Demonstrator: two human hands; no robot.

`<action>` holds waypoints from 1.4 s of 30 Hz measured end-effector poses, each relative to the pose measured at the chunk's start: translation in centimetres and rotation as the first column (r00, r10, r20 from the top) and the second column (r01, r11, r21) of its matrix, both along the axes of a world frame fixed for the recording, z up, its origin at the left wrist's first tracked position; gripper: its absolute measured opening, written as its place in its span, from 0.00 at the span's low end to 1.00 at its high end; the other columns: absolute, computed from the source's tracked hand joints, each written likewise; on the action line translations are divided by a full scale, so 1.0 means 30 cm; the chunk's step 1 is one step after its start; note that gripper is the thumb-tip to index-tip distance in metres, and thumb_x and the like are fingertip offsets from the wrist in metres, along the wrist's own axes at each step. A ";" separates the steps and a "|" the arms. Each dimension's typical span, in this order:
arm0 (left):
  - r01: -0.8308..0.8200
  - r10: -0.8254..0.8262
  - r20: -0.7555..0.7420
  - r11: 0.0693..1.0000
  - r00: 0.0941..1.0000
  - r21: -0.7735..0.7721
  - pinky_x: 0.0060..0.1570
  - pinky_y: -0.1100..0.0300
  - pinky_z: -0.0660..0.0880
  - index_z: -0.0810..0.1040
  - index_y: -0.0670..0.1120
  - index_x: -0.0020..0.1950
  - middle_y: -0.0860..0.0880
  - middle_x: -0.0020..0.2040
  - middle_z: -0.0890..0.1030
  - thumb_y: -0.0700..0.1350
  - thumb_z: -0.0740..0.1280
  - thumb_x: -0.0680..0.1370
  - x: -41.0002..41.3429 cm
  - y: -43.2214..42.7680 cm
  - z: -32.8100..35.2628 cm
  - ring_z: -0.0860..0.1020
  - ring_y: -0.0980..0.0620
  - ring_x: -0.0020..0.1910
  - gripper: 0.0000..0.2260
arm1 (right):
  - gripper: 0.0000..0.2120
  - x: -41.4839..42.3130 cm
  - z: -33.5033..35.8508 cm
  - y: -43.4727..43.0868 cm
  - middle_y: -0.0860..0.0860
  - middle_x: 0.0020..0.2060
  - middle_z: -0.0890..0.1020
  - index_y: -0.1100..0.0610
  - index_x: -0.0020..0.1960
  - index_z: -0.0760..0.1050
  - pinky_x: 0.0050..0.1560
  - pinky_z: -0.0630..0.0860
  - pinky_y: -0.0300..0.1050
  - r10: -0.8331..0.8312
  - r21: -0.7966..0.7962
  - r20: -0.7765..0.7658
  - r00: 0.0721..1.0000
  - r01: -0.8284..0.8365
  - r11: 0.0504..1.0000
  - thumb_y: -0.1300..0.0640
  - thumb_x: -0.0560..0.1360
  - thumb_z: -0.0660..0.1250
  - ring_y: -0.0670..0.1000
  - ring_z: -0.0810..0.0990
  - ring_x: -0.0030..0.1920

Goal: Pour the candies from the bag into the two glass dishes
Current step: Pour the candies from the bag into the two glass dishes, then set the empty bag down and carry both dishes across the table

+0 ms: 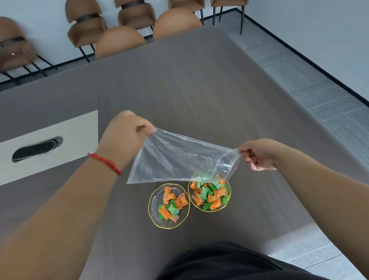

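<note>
Candies (pixel 210 194), orange and green in their wrappers, already lie in both glass dishes, so I judge the pouring nearly done; what I do now is shake out the last of the bag.

Farthest left, my left hand (pixel 125 135) is closed in a pinch on one upper corner of the clear plastic bag (pixel 176 159), thumb against the side of my forefinger, the other fingers curled in. A red string (pixel 105 163) sits on that wrist. From that corner the bag hangs spread like a sheet above the table (pixel 198 87), and through it I see mostly grey wood; it looks empty or close to it, though a few green shapes show near its lower right edge and I cannot tell whether they are inside it or in the dish beneath.

Below the bag, the left dish (pixel 157 214) holds a modest scatter with bare glass showing. Just beside it, the right dish (pixel 227 201) is heaped fuller, and the bag's lower edge hangs over its far rim.

On the right, my right hand (pixel 259 154) is closed on the bag's other corner, the plastic bunched between thumb and fingers.

To finish well, I should keep both pinches firm, lift the left corner higher so anything remaining slides toward the low edge, and shift that edge over the left dish, since it has more room. Gentle shakes are best: a sharp one could send a candy off the heap onto the table.
</note>
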State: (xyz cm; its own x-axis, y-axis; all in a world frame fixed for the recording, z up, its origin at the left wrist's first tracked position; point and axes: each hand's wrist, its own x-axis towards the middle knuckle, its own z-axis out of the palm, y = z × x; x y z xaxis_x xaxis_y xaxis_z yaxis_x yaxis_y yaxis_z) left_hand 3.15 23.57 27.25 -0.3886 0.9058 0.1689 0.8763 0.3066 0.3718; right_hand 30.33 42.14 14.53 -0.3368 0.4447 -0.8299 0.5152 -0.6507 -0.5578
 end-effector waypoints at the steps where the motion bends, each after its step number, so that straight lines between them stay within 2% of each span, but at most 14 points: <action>1: -0.033 0.033 0.000 0.999 0.999 -0.023 0.45 0.59 0.66 0.84 0.47 0.44 0.47 0.39 0.76 0.45 0.67 0.75 -0.036 -0.001 0.006 0.72 0.51 0.42 0.07 | 0.11 -0.027 0.018 0.022 0.49 0.20 0.73 0.56 0.35 0.73 0.26 0.67 0.34 -0.004 0.007 -0.033 0.999 0.004 1.000 0.60 0.76 0.63 0.45 0.70 0.20; 5: -0.150 0.154 0.037 0.984 0.987 -0.092 0.45 0.60 0.65 0.84 0.48 0.47 0.48 0.45 0.81 0.47 0.66 0.75 -0.145 -0.011 0.024 0.74 0.53 0.44 0.08 | 0.07 -0.146 0.085 0.096 0.50 0.28 0.81 0.58 0.41 0.75 0.30 0.71 0.37 0.025 0.073 -0.147 0.989 -0.015 0.997 0.62 0.77 0.62 0.44 0.80 0.25; 10: -0.232 0.246 0.142 0.966 0.959 -0.112 0.38 0.66 0.68 0.81 0.54 0.42 0.56 0.40 0.84 0.48 0.64 0.76 -0.191 -0.043 0.002 0.76 0.60 0.33 0.07 | 0.05 -0.243 0.084 0.154 0.50 0.39 0.84 0.56 0.50 0.76 0.35 0.70 0.37 0.016 0.163 -0.228 0.973 0.022 0.986 0.61 0.76 0.64 0.43 0.84 0.32; 13: -0.289 0.307 0.235 0.951 0.922 -0.110 0.38 0.60 0.74 0.82 0.56 0.46 0.62 0.36 0.83 0.50 0.63 0.76 -0.194 -0.064 -0.052 0.80 0.45 0.32 0.07 | 0.06 -0.273 0.045 0.175 0.49 0.39 0.85 0.53 0.49 0.75 0.36 0.70 0.38 -0.015 0.179 -0.248 0.969 0.061 0.982 0.63 0.76 0.64 0.44 0.85 0.34; 17: -0.365 0.386 0.365 0.922 0.847 -0.129 0.44 0.52 0.80 0.82 0.56 0.51 0.59 0.37 0.85 0.53 0.64 0.75 -0.196 -0.097 -0.207 0.81 0.44 0.35 0.09 | 0.08 -0.289 -0.068 0.183 0.52 0.46 0.85 0.53 0.49 0.73 0.36 0.72 0.39 0.030 0.167 -0.182 0.983 0.001 0.986 0.66 0.78 0.61 0.46 0.86 0.36; 19: -0.373 0.408 0.441 0.913 0.800 -0.167 0.44 0.55 0.79 0.81 0.58 0.48 0.60 0.38 0.84 0.52 0.64 0.75 -0.195 -0.116 -0.316 0.80 0.49 0.33 0.06 | 0.09 -0.289 -0.141 0.171 0.52 0.47 0.85 0.54 0.49 0.73 0.36 0.71 0.39 0.075 0.148 -0.132 0.988 -0.055 0.988 0.67 0.79 0.60 0.47 0.86 0.36; 23: -0.419 0.467 0.601 0.878 0.648 -0.230 0.30 0.72 0.71 0.79 0.59 0.44 0.51 0.37 0.81 0.44 0.65 0.76 -0.183 -0.126 -0.536 0.76 0.52 0.33 0.09 | 0.07 -0.303 -0.271 0.121 0.49 0.41 0.83 0.52 0.46 0.73 0.32 0.68 0.37 0.123 0.179 0.019 0.992 -0.124 0.976 0.63 0.76 0.66 0.43 0.84 0.31; 26: -0.433 0.522 0.660 0.845 0.540 -0.314 0.50 0.62 0.75 0.80 0.54 0.52 0.45 0.52 0.83 0.42 0.65 0.75 -0.186 -0.146 -0.689 0.80 0.50 0.46 0.09 | 0.08 -0.311 -0.369 0.081 0.51 0.42 0.81 0.52 0.43 0.72 0.33 0.68 0.37 0.153 0.200 0.112 0.982 -0.173 0.964 0.63 0.77 0.65 0.45 0.82 0.33; 28: -0.377 0.537 0.650 0.843 0.538 -0.384 0.60 0.59 0.71 0.77 0.49 0.61 0.49 0.58 0.80 0.44 0.66 0.75 -0.183 -0.171 -0.767 0.78 0.52 0.56 0.14 | 0.06 -0.309 -0.427 0.054 0.51 0.45 0.81 0.52 0.45 0.74 0.35 0.71 0.37 0.192 0.239 0.173 0.966 -0.231 0.943 0.62 0.77 0.64 0.46 0.81 0.37; 31: -0.291 0.569 0.643 0.820 0.513 -0.494 0.62 0.59 0.67 0.71 0.50 0.68 0.52 0.64 0.76 0.45 0.67 0.74 -0.178 -0.208 -0.858 0.74 0.53 0.62 0.22 | 0.05 -0.299 -0.492 0.013 0.51 0.43 0.81 0.53 0.50 0.75 0.36 0.73 0.38 0.260 0.290 0.220 0.940 -0.317 0.903 0.61 0.78 0.62 0.46 0.80 0.35; 34: -0.235 0.603 0.584 0.777 0.544 -0.583 0.68 0.55 0.65 0.63 0.53 0.73 0.54 0.69 0.71 0.48 0.68 0.72 -0.168 -0.255 -0.939 0.70 0.52 0.67 0.30 | 0.05 -0.279 -0.543 -0.009 0.53 0.47 0.84 0.49 0.49 0.77 0.44 0.81 0.47 0.290 0.391 0.296 0.910 -0.393 0.832 0.57 0.76 0.64 0.53 0.84 0.41; 38: -0.391 0.642 0.522 0.762 0.562 -0.516 0.70 0.56 0.61 0.61 0.51 0.74 0.48 0.74 0.66 0.39 0.65 0.76 -0.108 -0.284 -0.953 0.66 0.48 0.72 0.28 | 0.18 -0.231 -0.555 -0.030 0.49 0.47 0.81 0.52 0.64 0.71 0.39 0.75 0.43 0.335 0.457 0.430 0.838 -0.522 0.720 0.45 0.77 0.61 0.49 0.80 0.36; 40: -0.542 0.724 0.476 0.690 0.500 -0.480 0.61 0.59 0.67 0.69 0.44 0.69 0.43 0.68 0.73 0.39 0.63 0.77 -0.080 -0.304 -0.948 0.74 0.45 0.64 0.20 | 0.21 -0.184 -0.558 -0.039 0.50 0.43 0.82 0.53 0.61 0.69 0.40 0.77 0.46 0.406 0.449 0.544 0.735 -0.663 0.599 0.39 0.77 0.57 0.52 0.81 0.38; 42: -0.611 0.814 0.406 0.580 0.416 -0.538 0.52 0.56 0.74 0.76 0.42 0.55 0.38 0.53 0.82 0.45 0.62 0.77 -0.046 -0.329 -0.941 0.80 0.41 0.49 0.10 | 0.20 -0.130 -0.565 -0.051 0.52 0.40 0.81 0.54 0.58 0.70 0.40 0.76 0.48 0.471 0.422 0.620 0.627 -0.773 0.473 0.39 0.79 0.53 0.54 0.80 0.39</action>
State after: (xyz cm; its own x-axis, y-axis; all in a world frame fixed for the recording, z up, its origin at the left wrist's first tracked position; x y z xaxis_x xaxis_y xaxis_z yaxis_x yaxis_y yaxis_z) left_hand 1.78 13.70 -0.97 -0.8288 0.2054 -0.5205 -0.0736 0.8821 0.4653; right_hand 26.43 40.62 -2.41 -0.4765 0.6696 -0.5697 0.8790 0.3499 -0.3240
